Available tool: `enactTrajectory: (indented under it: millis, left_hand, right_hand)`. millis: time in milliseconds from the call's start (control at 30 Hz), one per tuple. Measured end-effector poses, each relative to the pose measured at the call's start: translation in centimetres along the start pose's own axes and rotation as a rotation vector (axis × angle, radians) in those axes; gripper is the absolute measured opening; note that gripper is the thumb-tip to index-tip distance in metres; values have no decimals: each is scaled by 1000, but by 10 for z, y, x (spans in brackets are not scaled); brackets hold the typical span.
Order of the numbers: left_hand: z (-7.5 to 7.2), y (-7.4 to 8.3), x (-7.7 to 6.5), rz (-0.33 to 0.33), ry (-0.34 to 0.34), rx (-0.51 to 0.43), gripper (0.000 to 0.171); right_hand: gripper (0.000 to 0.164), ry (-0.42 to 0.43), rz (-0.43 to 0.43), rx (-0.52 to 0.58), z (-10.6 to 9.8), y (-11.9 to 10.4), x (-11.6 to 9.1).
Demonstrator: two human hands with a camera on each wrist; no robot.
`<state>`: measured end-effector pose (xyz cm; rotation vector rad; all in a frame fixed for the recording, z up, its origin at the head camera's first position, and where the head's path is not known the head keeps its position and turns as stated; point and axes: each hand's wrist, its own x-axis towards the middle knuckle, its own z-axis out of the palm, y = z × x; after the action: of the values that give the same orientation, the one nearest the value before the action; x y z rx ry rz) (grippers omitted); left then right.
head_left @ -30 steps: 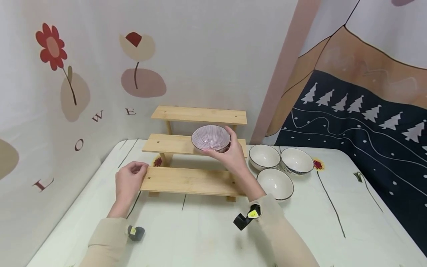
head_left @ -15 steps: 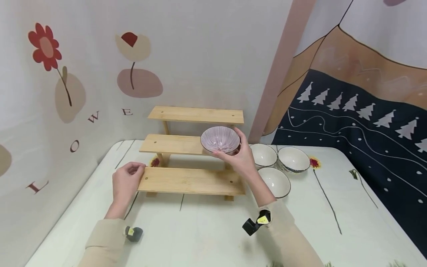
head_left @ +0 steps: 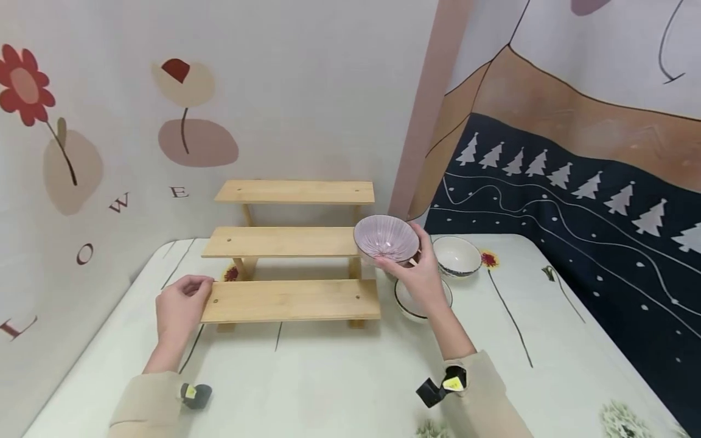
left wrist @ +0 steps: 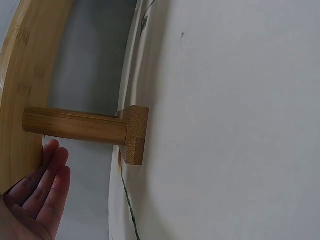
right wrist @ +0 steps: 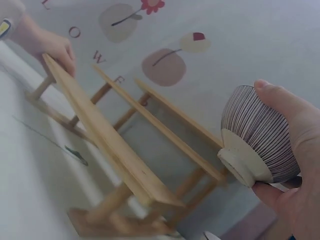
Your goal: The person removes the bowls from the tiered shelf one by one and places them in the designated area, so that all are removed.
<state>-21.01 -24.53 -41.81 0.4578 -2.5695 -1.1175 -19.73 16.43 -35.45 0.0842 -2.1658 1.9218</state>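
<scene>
My right hand (head_left: pixel 426 281) holds a bowl (head_left: pixel 386 236) with purple stripes inside, above the right end of the middle board of a three-tier wooden shelf rack (head_left: pixel 290 300). Thumb and fingers clasp the bowl's right side; in the right wrist view its striped outside (right wrist: pixel 257 127) and pale foot show, tilted and clear of the boards. At the left end of the lowest board, my left hand (head_left: pixel 181 307) grips the corner. From below, the left wrist view shows those fingers (left wrist: pixel 52 185) against the board's underside, beside a wooden leg (left wrist: pixel 75 125).
Behind and below the right hand, white bowls with dark rims stand on the table: one (head_left: pixel 459 255) at the back, another (head_left: pixel 408 299) partly covered by the hand. The rack stands near the printed curtain (head_left: pixel 306 91). A flowered white cloth (head_left: pixel 306 389) covers the table.
The right hand has carried the striped bowl rightward, from over the middle board to its right end. The left hand keeps its place on the rack. The head view has swung right.
</scene>
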Motion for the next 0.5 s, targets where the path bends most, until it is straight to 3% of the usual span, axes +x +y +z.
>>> enactTrajectory:
  millis: [200,500]
  left_hand:
    - [-2,-4,1,1,4,4,29]
    - [-1,-2,1,-2,-11,3,29]
  right_hand:
    - [94,88,33,-95,-47,5,-15]
    - [90,229,92,-100,-109,18,-39]
